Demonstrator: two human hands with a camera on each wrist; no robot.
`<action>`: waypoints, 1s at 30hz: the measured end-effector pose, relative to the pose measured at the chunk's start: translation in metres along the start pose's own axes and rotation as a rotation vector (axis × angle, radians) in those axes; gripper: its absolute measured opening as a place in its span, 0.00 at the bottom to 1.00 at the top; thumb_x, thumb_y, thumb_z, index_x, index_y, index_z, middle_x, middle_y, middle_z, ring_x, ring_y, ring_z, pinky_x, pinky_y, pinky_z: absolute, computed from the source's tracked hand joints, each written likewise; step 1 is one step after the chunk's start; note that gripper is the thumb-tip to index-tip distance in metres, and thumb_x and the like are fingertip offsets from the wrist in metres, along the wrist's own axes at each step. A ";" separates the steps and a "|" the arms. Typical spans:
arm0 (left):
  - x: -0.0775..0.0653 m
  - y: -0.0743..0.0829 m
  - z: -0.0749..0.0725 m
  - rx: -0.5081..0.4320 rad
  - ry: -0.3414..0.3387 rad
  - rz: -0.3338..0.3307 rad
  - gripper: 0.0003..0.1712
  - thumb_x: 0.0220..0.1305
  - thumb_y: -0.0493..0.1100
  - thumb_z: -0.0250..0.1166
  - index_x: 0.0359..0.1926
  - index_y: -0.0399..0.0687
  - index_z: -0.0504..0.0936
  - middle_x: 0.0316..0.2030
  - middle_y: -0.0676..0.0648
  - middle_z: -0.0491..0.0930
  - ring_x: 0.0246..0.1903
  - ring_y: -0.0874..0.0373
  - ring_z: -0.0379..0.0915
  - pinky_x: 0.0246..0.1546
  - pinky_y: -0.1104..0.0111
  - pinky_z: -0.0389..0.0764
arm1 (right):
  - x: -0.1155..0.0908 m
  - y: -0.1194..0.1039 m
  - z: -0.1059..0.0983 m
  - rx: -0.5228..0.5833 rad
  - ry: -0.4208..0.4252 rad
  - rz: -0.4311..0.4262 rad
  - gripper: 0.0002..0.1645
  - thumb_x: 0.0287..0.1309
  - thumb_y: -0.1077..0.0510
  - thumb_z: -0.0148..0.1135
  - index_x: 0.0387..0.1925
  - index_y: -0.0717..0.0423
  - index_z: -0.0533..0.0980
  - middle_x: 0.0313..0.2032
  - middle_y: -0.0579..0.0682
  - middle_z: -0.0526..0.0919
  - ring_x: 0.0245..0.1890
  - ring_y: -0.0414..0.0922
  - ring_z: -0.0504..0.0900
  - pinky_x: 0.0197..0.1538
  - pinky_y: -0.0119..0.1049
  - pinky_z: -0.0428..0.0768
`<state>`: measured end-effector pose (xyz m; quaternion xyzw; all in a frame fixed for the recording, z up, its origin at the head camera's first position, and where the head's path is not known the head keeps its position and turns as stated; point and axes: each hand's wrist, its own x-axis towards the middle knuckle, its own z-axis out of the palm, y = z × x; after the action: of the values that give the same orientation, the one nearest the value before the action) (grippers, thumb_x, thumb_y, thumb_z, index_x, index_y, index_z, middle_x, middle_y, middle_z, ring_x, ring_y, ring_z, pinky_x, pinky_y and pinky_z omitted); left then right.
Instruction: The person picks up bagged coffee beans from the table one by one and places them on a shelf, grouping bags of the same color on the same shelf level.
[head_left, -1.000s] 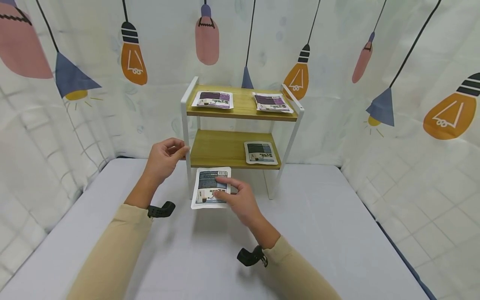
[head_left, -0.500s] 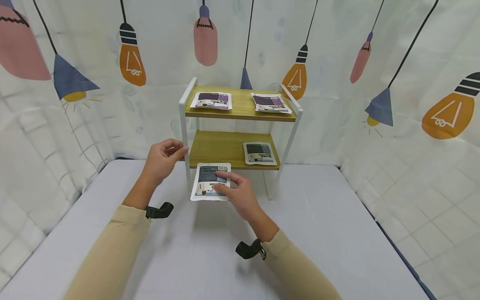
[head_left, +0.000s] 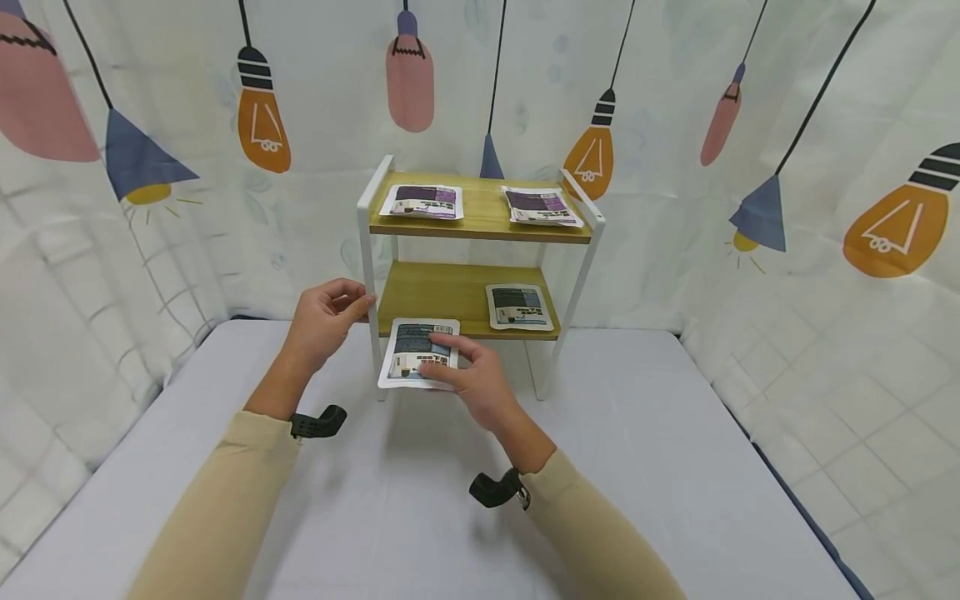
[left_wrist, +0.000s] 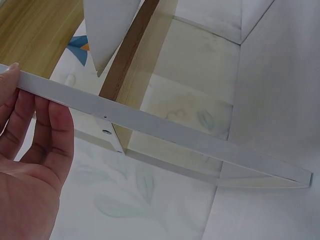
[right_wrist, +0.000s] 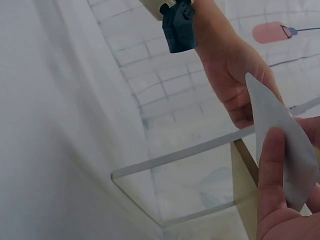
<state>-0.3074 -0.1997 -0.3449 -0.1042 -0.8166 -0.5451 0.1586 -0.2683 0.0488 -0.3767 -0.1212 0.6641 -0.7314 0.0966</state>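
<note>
A two-tier shelf (head_left: 442, 287) with wood-look boards and a white frame stands on the table. My left hand (head_left: 322, 325) pinches the frame's left front post (left_wrist: 165, 127) between thumb and fingers. In my right hand (head_left: 480, 383) is a flat white-edged pouch (head_left: 408, 367) with a dark blue label, gripped with thumb and a finger on top and other fingers beneath, as the right wrist view shows. The pouch is at the lower board's front left edge, tilted slightly. A similar pouch (head_left: 519, 307) lies at that board's right end.
On the upper board lie purple-labelled pouches, one group at left (head_left: 424, 202) and one at right (head_left: 542, 207). A white-covered table (head_left: 637, 467) spreads around the shelf. Behind and beside it hangs a white curtain (head_left: 322, 100) printed with lamps.
My right hand has moved the pouch forward and slightly up toward the lower board's left front edge. The left hand stays on the post.
</note>
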 end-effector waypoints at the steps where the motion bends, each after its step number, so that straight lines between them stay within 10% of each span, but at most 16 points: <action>1: 0.000 0.000 0.000 0.000 0.002 0.000 0.25 0.72 0.57 0.64 0.54 0.40 0.83 0.50 0.41 0.82 0.51 0.48 0.83 0.62 0.49 0.79 | 0.000 -0.001 0.000 0.002 -0.005 0.007 0.32 0.57 0.67 0.74 0.63 0.48 0.80 0.64 0.56 0.74 0.49 0.46 0.85 0.51 0.37 0.87; 30: 0.001 -0.002 0.000 -0.025 -0.002 0.009 0.24 0.72 0.56 0.64 0.54 0.41 0.84 0.50 0.41 0.83 0.51 0.52 0.83 0.59 0.57 0.83 | 0.007 -0.017 -0.005 -0.111 -0.080 0.094 0.42 0.52 0.65 0.79 0.67 0.36 0.77 0.67 0.51 0.70 0.57 0.49 0.80 0.58 0.36 0.84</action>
<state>-0.3088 -0.1999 -0.3462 -0.1103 -0.8095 -0.5544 0.1588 -0.2758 0.0528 -0.3599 -0.1238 0.7042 -0.6827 0.1505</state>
